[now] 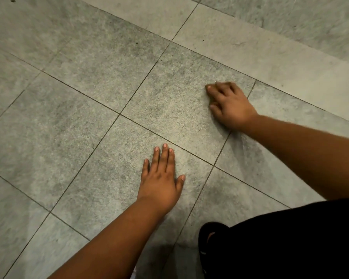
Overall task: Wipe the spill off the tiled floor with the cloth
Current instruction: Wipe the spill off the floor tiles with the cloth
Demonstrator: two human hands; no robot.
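My right hand (230, 105) is on the grey tiled floor (101, 81) at the right, its fingers curled and its knuckles raised. It grips a bunched cloth (210, 97), almost all of which is hidden under the palm. Only a dark sliver of cloth shows between the index finger and the thumb. A faint darker damp streak (248, 150) lies on the tile beside my right forearm. My left hand (161, 178) lies flat on a tile nearer to me, with its fingers straight and together.
My dark-clothed knee and leg (280, 244) fill the lower right corner. A band of lighter stone (270, 63) runs diagonally across the upper right, with darker floor beyond it. Small dark specks (136, 43) dot the far tiles.
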